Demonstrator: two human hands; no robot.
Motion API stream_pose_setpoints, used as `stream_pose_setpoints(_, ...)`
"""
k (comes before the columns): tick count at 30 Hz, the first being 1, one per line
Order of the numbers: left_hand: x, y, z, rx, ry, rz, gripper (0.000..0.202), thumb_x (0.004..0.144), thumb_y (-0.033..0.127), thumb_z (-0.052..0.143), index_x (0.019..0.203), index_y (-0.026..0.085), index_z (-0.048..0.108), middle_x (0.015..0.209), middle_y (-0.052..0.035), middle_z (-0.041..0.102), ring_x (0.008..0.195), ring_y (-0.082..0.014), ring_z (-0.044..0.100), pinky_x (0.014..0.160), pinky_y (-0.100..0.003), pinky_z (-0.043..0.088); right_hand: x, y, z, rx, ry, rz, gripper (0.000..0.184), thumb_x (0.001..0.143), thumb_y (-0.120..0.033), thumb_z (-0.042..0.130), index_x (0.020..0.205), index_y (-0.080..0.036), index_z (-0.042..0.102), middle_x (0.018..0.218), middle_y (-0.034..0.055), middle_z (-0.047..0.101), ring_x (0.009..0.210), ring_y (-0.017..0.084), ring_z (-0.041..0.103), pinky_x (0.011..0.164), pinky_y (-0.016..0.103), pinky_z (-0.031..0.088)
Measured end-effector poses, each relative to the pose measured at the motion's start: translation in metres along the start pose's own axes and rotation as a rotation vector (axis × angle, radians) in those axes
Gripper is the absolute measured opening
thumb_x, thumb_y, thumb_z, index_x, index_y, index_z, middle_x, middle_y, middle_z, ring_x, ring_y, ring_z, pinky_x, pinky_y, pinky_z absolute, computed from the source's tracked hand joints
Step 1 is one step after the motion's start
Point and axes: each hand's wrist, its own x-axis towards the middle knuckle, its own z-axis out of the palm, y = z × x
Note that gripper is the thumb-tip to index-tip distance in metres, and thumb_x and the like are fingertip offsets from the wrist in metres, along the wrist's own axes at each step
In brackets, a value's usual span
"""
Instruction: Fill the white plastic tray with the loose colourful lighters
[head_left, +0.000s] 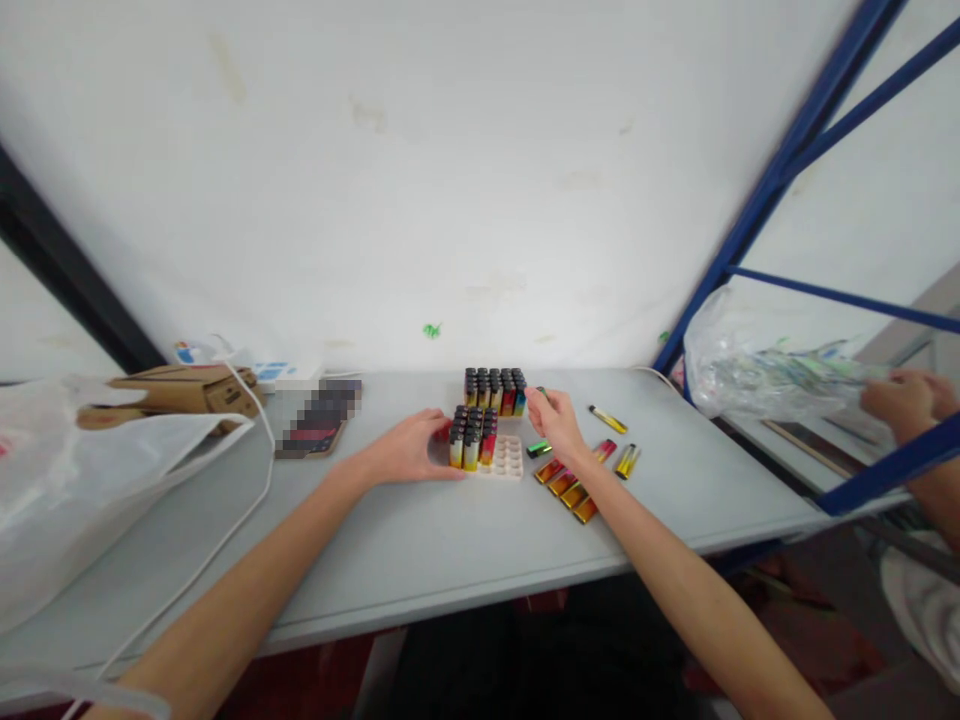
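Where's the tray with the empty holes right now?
The tray is near the centre of the head view, just right of the left hand, in front of the rear lighters.

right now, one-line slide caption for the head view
Left hand beside a partly filled tray of upright lighters, right hand closed around a small item, loose lighters nearby.
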Motion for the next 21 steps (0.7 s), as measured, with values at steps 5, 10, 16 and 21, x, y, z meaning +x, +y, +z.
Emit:
stream_pose_setpoints(5, 0.0019, 0.0007, 0.0021, 0.01, 0.013, -0.006, 0.061, 0.071, 0.073, 0.071, 0.098, 0.019, 0.067, 0.099, -0.0069, 0.066, 0.092, -0.0262, 0.064, 0.083, -0.034, 0.049, -0.004, -0.0062, 0.0036, -0.152, 0.087, -0.113, 0.045, 0.088, -0.053, 0.053, 0.058, -0.023, 0.035, 0.055, -0.0041, 0.032, 0.053, 0.011, 0.029, 0.052, 0.028, 0.022)
stream_pose_setpoints(10, 0.0021, 0.0072, 0.0021, 0.043, 0.035, -0.036, 0.053, 0.073, 0.069, 0.071, 0.09, 0.019, 0.063, 0.092, -0.0054, 0.063, 0.084, -0.0234, 0.061, 0.078, -0.034, 0.048, -0.0065, -0.0094, 0.0064, -0.19, 0.038, -0.168, 0.038, 0.089, -0.045, 0.049, 0.061, -0.023, 0.035, 0.059, -0.0043, 0.03, 0.057, 0.011, 0.029, 0.055, 0.027, 0.023)
stream_pose_setpoints(16, 0.0022, 0.0051, 0.0071, 0.017, 0.108, -0.011, 0.052, 0.074, 0.07, 0.071, 0.083, 0.02, 0.059, 0.086, -0.0034, 0.06, 0.078, -0.022, 0.059, 0.073, -0.033, 0.047, -0.0059, -0.0075, 0.0099, -0.292, -0.023, -0.2, 0.047, 0.094, -0.056, 0.046, 0.064, -0.021, 0.04, 0.061, -0.0045, 0.033, 0.059, 0.012, 0.032, 0.057, 0.027, 0.024)
stream_pose_setpoints(21, 0.0031, 0.002, 0.0085, -0.002, 0.121, 0.017, 0.052, 0.074, 0.07, 0.071, 0.084, 0.02, 0.061, 0.087, -0.0031, 0.058, 0.08, -0.0225, 0.059, 0.073, -0.034, 0.047, -0.0069, -0.0077, 0.0096, -0.338, -0.04, -0.247, 0.05, 0.096, -0.06, 0.046, 0.066, -0.02, 0.041, 0.061, -0.0053, 0.036, 0.061, 0.011, 0.034, 0.058, 0.026, 0.026)
